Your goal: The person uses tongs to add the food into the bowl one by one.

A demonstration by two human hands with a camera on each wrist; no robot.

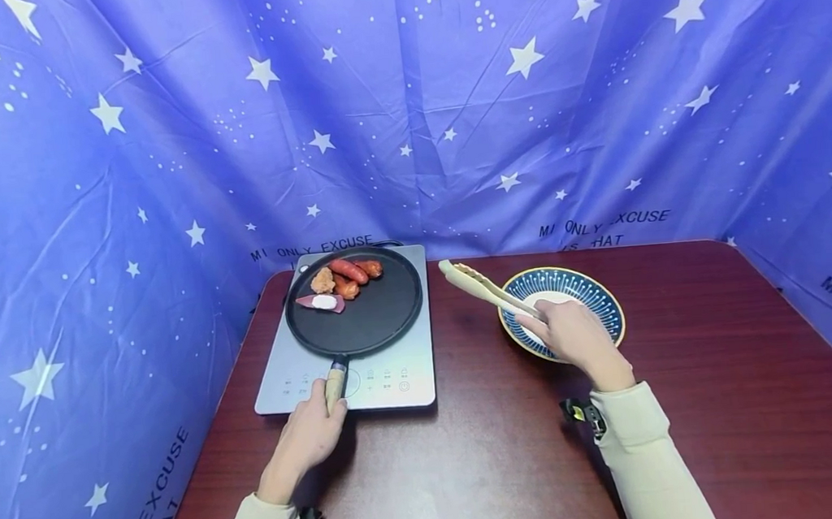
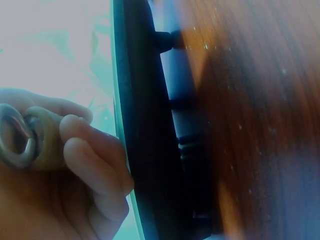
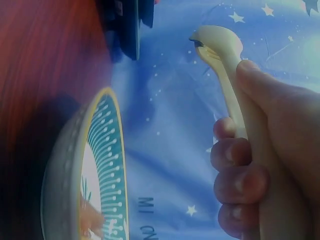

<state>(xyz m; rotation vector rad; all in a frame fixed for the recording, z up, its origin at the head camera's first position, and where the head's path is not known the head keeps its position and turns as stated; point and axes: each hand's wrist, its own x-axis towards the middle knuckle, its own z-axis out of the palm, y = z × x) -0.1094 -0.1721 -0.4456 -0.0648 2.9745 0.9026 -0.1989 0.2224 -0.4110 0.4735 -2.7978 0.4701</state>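
Gripping the wooden pan handle, the left hand steadies a black frying pan holding sausages on the induction cooktop. Right hand clasps cream tongs above the blue patterned bowl, right of the cooktop.

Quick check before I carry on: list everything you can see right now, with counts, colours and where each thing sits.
frying pan: 1, black, on the cooktop
induction cooktop: 1, grey, table left
sausages: about 3, red-orange, pan's far left
breaded piece: 1, brown, beside the sausages
pink-and-white piece: 1, pan's left
tongs: 1, cream, over the plate
plate: 1, blue patterned, table centre-right
table: 1, dark red-brown
backdrop: blue, white stars
left hand: grips the pan handle
right hand: grips the tongs
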